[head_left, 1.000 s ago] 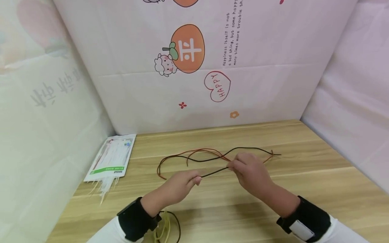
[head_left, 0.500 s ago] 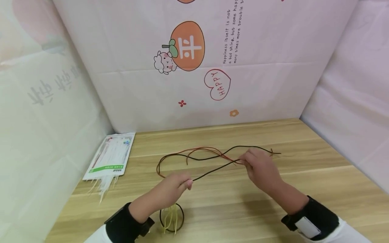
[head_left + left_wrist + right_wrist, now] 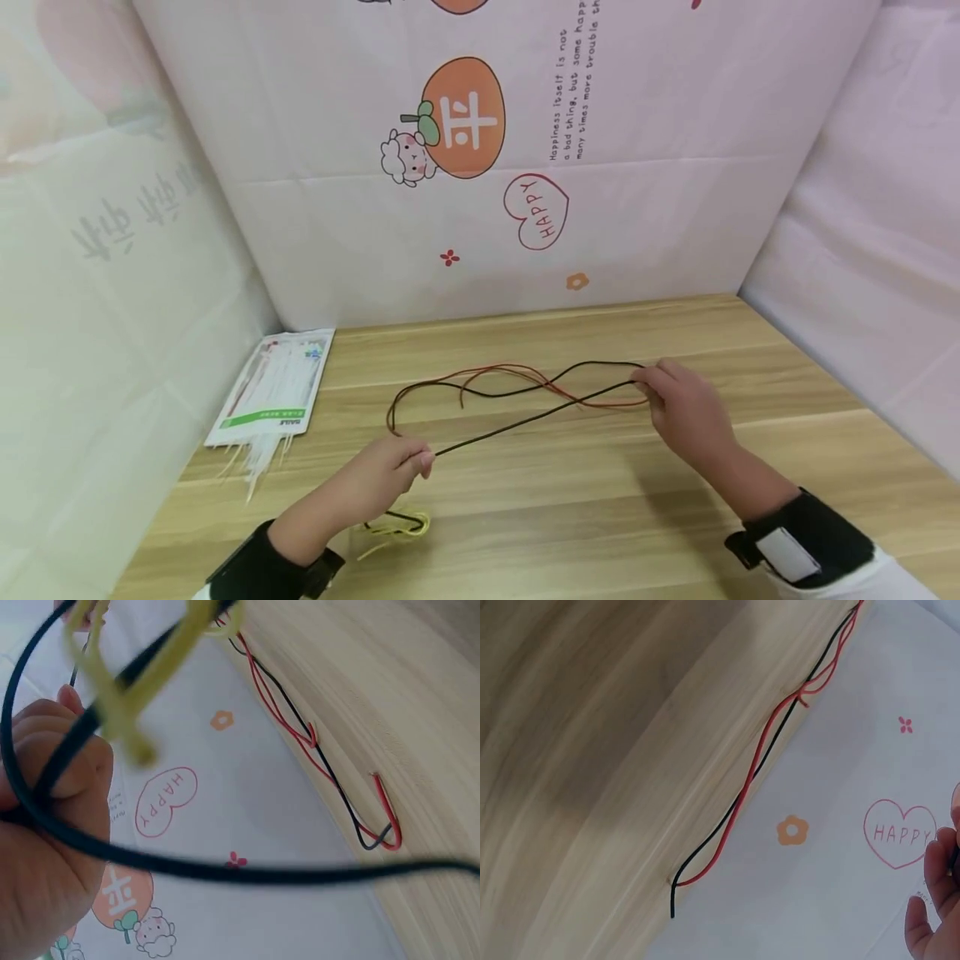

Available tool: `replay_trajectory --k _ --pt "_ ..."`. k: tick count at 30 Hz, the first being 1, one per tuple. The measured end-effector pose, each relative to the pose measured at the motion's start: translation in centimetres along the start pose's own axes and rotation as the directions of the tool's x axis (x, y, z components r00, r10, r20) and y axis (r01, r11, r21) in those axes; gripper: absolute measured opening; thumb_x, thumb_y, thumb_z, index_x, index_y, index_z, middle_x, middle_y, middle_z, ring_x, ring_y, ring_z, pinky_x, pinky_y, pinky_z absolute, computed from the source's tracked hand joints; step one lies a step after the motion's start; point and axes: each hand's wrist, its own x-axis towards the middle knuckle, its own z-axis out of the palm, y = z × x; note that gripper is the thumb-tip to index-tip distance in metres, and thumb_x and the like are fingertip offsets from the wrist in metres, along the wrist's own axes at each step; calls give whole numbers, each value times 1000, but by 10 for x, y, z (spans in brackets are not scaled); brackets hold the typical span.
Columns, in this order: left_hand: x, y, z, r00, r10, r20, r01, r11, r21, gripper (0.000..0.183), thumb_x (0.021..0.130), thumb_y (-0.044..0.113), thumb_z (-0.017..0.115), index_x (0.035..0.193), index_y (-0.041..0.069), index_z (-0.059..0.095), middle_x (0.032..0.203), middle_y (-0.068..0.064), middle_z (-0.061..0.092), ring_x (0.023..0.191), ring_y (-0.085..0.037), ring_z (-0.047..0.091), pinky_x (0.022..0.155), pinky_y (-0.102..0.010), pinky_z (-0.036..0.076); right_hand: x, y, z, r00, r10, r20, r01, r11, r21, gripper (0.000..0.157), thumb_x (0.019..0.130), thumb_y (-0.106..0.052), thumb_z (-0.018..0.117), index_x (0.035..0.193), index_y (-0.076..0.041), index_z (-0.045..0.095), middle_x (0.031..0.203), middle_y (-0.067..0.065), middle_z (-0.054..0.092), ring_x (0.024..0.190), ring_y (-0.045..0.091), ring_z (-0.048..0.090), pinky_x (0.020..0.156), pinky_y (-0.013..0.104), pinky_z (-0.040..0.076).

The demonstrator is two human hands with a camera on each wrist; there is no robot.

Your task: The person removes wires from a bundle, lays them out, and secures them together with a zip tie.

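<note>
A black wire (image 3: 532,419) runs nearly straight, slanting up to the right, between the two hands in the head view. My left hand (image 3: 371,483) grips its left part with curled fingers, and my right hand (image 3: 690,412) pinches the other end. Below the left hand hangs more of the black wire with thin yellow strands (image 3: 408,527) around it. In the left wrist view, the black wire's loop (image 3: 225,871) and blurred yellow strands (image 3: 124,712) cross close to the camera. Only the fingers of the right hand (image 3: 941,892) show at the edge of the right wrist view.
Behind the hands, red wires (image 3: 525,367) and another black wire (image 3: 600,362) lie loosely crossed on the wooden table (image 3: 540,517). A white packet (image 3: 273,387) with pale thin strips (image 3: 258,458) sticking out lies at left. Printed cloth walls (image 3: 637,225) enclose the back and sides.
My right hand has moved right and my left hand left and down, so a longer stretch of black wire spans between them. The hanging yellow strands and wire loop have swung leftward.
</note>
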Motion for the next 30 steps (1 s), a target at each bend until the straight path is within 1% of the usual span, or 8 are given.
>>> replay_trajectory --k 3,7,10,12,15,19,22,30 --pt "-8 -5 0 998 -41 44 43 998 -47 24 104 20 42 87 9 56 57 4 35 49 -11 30 50 -26 31 -3 7 -2 999 32 35 -32 999 -14 25 70 14 75 88 -1 70 74 6 59 57 21 56 47 35 45" --pt "-16 -11 2 993 -70 90 77 994 -72 26 104 23 42 87 7 55 56 4 35 48 -11 31 48 -26 30 -9 17 -6 993 97 60 -94 994 -54 31 71 16 70 95 -4 71 71 4 56 50 17 47 42 29 35" --pt "-21 -15 3 992 -72 103 81 993 -80 29 104 23 43 84 6 54 55 4 34 47 -11 29 48 -26 29 -15 24 -8 991 123 55 -118 989 -88 32 71 16 68 94 -6 72 66 1 49 48 11 33 41 25 26" --pt "-24 -17 4 991 -65 113 75 993 -86 30 104 23 44 82 5 54 54 4 33 46 -10 28 47 -25 28 -17 28 -8 992 118 54 -112 989 -98 28 72 14 69 92 -5 72 64 0 46 48 9 28 41 24 23" --pt "-27 -20 5 990 -44 131 56 994 -91 31 104 23 44 82 5 54 54 5 33 46 -9 27 48 -24 28 -20 32 -8 991 117 69 -109 988 -109 26 73 14 68 91 -5 71 65 3 49 47 11 31 40 25 25" --pt "-30 -23 8 986 -55 154 72 992 -106 32 104 24 43 78 7 52 56 5 33 47 -9 27 49 -25 28 -24 40 -12 967 228 114 -211 967 -144 22 78 11 65 94 -4 70 71 8 55 46 13 33 41 26 26" --pt "-34 -27 10 984 -74 162 94 988 -120 33 105 24 42 77 10 50 56 5 32 48 -10 26 49 -25 28 -28 45 -14 943 303 138 -278 945 -173 17 82 7 65 95 -3 70 70 6 53 47 12 29 42 26 25" --pt "-39 -34 7 988 -62 143 77 991 -106 32 104 24 42 78 9 52 55 6 33 48 -8 28 50 -25 30 -30 51 -13 955 276 107 -254 950 -180 17 81 8 64 93 -3 69 71 8 56 46 12 34 41 27 27"
